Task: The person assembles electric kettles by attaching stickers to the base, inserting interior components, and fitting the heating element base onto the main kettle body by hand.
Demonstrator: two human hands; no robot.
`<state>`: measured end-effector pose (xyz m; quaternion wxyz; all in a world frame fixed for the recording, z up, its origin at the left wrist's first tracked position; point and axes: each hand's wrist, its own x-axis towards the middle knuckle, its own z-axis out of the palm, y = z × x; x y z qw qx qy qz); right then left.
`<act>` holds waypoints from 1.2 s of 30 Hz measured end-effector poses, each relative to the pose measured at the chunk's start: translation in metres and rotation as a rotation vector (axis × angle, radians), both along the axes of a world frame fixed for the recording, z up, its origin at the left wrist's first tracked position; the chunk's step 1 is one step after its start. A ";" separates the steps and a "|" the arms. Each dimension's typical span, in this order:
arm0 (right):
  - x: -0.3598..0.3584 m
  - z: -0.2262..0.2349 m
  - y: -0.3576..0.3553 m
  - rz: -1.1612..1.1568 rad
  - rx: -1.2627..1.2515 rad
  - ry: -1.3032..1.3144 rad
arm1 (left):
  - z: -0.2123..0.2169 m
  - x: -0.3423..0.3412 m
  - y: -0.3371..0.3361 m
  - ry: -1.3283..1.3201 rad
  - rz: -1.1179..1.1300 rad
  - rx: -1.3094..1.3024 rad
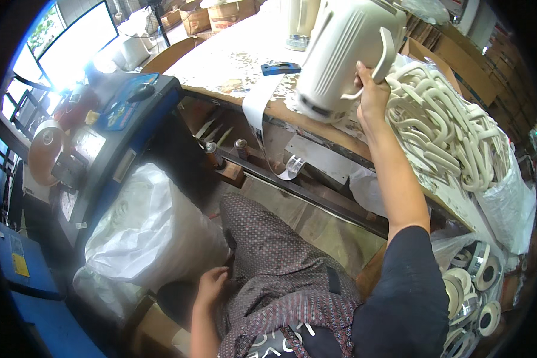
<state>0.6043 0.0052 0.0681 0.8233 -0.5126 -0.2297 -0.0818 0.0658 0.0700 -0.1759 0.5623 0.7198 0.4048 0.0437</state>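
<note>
My right hand (371, 95) is closed around the handle of a white plastic jug (340, 56). The jug has ribbed sides and tilts above the edge of the worktable (221, 59). Down by my left thigh is my left hand (211, 287), holding nothing that I can see, its fingers loosely bent and a little apart. Close beside the jug lies a heap of loose white handles (441, 125) in a plastic bag. A second pale jug (302, 24) stands farther back on the table.
A blue-and-black tool (280, 68) lies on the table beside a hanging white strip (256, 113). On my left are a large white sack (152, 227) and a dark machine (122, 149). Rolls of tape (468, 286) fill a bag at the lower right. Cardboard boxes (459, 65) stand behind the handles.
</note>
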 end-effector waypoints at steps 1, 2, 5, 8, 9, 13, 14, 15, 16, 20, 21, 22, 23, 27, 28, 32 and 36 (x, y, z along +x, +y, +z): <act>0.030 -0.003 0.017 -0.162 -0.121 -0.002 | -0.003 0.001 0.007 0.024 0.028 0.078; 0.066 -0.007 0.030 -0.328 -0.244 -0.009 | -0.006 0.004 0.014 0.043 0.051 0.155; 0.174 -0.014 0.035 -0.576 -0.441 -0.114 | -0.048 0.003 0.027 0.036 -0.014 0.122; 0.170 -0.031 0.048 -0.735 -0.681 -0.266 | -0.024 0.017 0.018 0.218 -0.233 0.292; 0.152 -0.046 0.051 -0.788 -0.690 -0.418 | -0.023 0.020 0.015 0.223 -0.232 0.278; -0.039 -0.117 0.049 -0.116 -0.581 -1.015 | -0.025 0.017 0.012 0.264 -0.175 0.195; -0.058 -0.144 0.054 0.012 -0.725 -1.087 | -0.029 0.017 0.016 0.278 -0.177 0.170; -0.072 -0.172 0.070 -0.008 -0.895 -0.937 | -0.030 0.019 0.021 0.282 -0.238 0.215; -0.081 -0.198 0.081 -0.032 -1.055 -0.782 | -0.023 0.026 0.026 0.325 -0.255 0.176; -0.068 -0.256 0.140 -0.072 -0.955 -0.534 | -0.028 0.023 0.030 0.382 -0.250 0.151; -0.069 -0.256 0.149 -0.079 -0.878 -0.523 | -0.031 0.022 0.028 0.384 -0.250 0.146; -0.072 -0.257 0.155 -0.086 -0.803 -0.509 | -0.031 0.019 0.028 0.371 -0.239 0.179; -0.076 -0.259 0.156 -0.084 -0.754 -0.495 | -0.032 0.015 0.028 0.357 -0.228 0.212; -0.081 -0.245 0.144 -0.079 -0.647 -0.666 | -0.017 0.015 0.027 0.294 -0.151 0.236; -0.081 -0.242 0.140 -0.069 -0.640 -0.641 | -0.016 0.015 0.027 0.294 -0.155 0.235; -0.096 -0.225 0.133 0.012 -0.579 -0.450 | -0.018 0.002 0.019 0.275 -0.182 0.256; -0.088 -0.224 0.123 0.001 -0.562 -0.357 | -0.017 0.007 0.018 0.266 -0.232 0.279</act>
